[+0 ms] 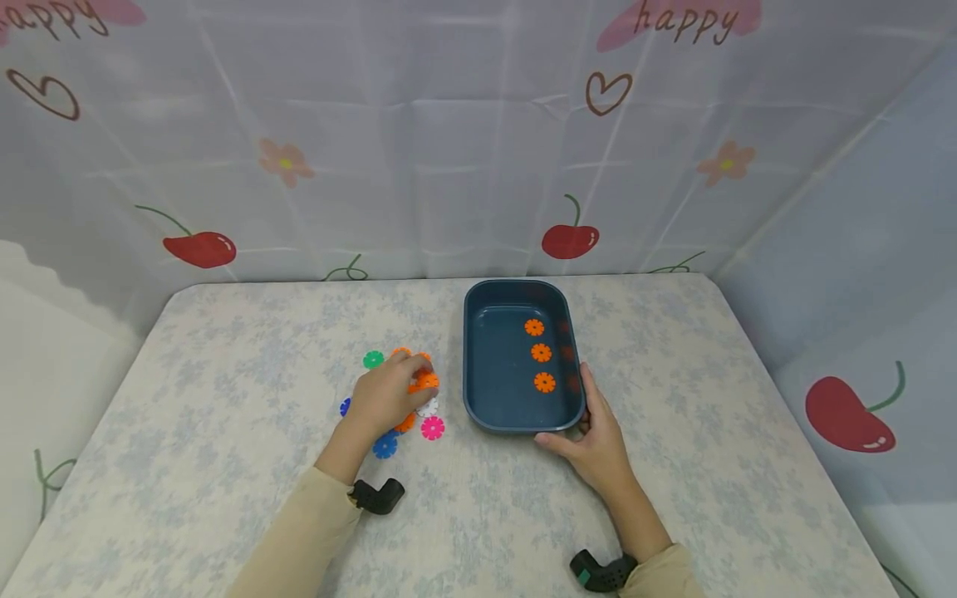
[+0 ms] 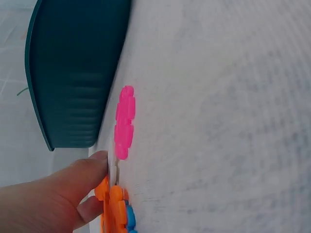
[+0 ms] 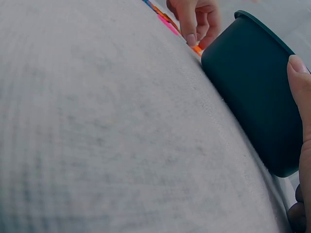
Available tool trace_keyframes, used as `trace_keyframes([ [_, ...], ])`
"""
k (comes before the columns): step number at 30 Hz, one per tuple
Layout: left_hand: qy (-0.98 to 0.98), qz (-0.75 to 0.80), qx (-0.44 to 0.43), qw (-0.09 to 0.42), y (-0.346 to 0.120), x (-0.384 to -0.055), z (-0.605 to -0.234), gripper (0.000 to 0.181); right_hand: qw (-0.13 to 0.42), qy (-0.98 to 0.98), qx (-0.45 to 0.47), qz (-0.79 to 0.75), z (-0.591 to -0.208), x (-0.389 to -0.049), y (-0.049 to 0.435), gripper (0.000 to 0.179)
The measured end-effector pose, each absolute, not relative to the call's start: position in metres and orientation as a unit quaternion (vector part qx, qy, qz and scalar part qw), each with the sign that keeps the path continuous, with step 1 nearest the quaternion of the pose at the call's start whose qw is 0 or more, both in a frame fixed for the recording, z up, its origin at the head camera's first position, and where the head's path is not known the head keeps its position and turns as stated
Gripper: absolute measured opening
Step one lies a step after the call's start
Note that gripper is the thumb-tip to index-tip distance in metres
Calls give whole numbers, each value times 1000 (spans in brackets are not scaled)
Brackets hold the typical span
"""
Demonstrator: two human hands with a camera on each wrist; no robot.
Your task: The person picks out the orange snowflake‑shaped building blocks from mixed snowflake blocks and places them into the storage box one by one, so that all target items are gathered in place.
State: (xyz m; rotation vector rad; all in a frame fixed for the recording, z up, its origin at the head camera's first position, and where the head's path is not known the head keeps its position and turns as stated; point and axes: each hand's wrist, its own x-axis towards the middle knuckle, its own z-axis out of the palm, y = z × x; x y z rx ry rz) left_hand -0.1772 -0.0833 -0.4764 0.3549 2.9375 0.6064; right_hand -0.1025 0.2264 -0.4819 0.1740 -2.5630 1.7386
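Observation:
My left hand (image 1: 383,397) pinches an orange flower-shaped plastic disc (image 1: 427,380) between thumb and fingers, over a loose cluster of similar discs on the table. Around that hand lie a green disc (image 1: 373,359), a pink disc (image 1: 433,428), a blue disc (image 1: 385,445) and more orange ones, partly hidden. To the right stands a dark teal tray (image 1: 493,357), with 3 orange discs (image 1: 542,353) in a row on its floor. My right hand (image 1: 604,444) grips the tray's near right corner, the thumb at the near wall and the fingers along the right side.
A pale patterned cloth (image 1: 463,515) covers the table. Behind it hangs a white curtain (image 1: 419,183) printed with cherries and flowers. Black wrist cameras (image 1: 380,497) sit on both wrists.

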Motion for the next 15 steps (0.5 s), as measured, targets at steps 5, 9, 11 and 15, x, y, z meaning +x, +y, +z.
trace_keyframes([
  [5, 966, 220, 130, 48, -85, -177, -479, 27, 19, -828, 55, 558, -482, -103, 227, 112],
  [9, 960, 240, 134, 50, -85, -178, -482, 24, 19, -830, 55, 555, -481, -102, 226, 112],
  [11, 957, 254, 131, 54, -86, -178, -483, 24, 19, -830, 55, 555, -481, -102, 226, 111],
  [15, 947, 291, 119, 59, -88, -176, -484, 29, 20, -829, 53, 556, -482, -102, 227, 112],
])
